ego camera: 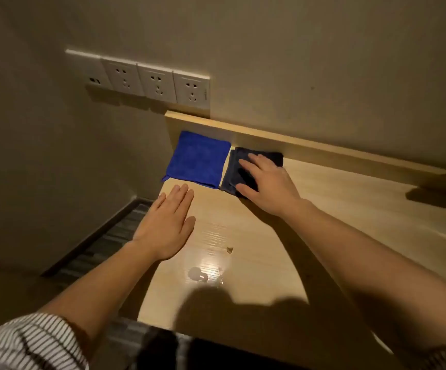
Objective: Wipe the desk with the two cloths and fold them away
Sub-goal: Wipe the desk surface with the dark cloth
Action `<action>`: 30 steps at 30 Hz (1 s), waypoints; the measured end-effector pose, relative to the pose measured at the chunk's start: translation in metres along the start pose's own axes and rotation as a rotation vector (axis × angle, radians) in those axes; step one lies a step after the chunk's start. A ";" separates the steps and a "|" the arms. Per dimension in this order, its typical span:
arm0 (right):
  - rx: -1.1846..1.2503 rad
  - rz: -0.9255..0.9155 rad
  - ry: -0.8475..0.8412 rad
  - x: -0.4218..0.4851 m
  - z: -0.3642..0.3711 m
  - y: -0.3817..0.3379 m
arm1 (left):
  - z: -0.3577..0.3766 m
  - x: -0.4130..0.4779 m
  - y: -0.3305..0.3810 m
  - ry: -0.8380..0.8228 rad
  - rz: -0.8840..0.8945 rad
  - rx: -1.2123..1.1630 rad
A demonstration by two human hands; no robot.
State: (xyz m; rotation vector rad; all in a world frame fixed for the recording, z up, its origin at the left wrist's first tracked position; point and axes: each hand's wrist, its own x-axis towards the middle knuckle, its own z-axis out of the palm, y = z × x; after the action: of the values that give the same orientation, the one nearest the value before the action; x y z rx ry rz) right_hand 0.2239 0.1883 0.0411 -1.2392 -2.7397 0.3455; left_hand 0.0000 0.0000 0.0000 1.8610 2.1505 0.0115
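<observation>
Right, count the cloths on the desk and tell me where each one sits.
2. The blue cloth lies folded at the desk's far left corner. The dark cloth lies right beside it, under the right hand. No others show.

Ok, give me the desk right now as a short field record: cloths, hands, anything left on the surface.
blue cloth: folded square, flat at the desk's far left corner, untouched
dark cloth: folded, just right of the blue one, against the back ledge
right hand: open, palm down, pressing on the dark cloth
left hand: open, flat, over bare desk in front of the blue cloth, holding nothing
desk: light wood, glossy glare near front
debris: small scrap mid-desk
wall: socket strip above the corner
</observation>
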 end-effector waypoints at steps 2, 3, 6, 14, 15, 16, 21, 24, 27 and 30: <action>-0.053 -0.027 -0.048 0.020 0.012 0.006 | 0.007 0.002 -0.006 0.033 0.014 0.019; -0.085 -0.025 -0.085 0.029 0.017 0.012 | 0.010 0.004 -0.008 0.046 0.017 0.032; -0.104 -0.018 -0.155 0.039 0.029 0.023 | 0.016 0.005 -0.010 0.095 0.047 0.026; -0.133 0.051 -0.114 0.013 0.044 0.010 | 0.020 0.007 -0.012 0.141 0.069 0.032; -0.131 0.060 -0.114 0.006 0.045 0.006 | 0.020 0.007 -0.012 0.141 0.072 0.026; -0.138 0.073 -0.115 -0.001 0.046 0.000 | 0.019 0.006 -0.012 0.134 0.071 0.015; -0.108 0.132 -0.112 -0.041 0.057 -0.041 | 0.013 0.001 -0.009 0.160 0.080 -0.124; -0.097 0.136 -0.129 -0.062 0.066 -0.077 | 0.007 -0.005 -0.009 0.215 0.049 -0.375; -0.081 0.113 -0.156 -0.068 0.074 -0.109 | 0.002 -0.012 -0.013 0.215 0.031 -0.611; -0.050 0.067 -0.195 -0.062 0.081 -0.138 | -0.001 -0.016 -0.017 0.206 0.088 -0.757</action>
State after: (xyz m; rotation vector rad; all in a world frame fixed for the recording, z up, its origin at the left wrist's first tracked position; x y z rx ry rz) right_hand 0.1487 0.0410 -0.0034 -1.3807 -2.8901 0.4291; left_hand -0.0145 -0.0178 0.0011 1.5238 1.7943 0.9307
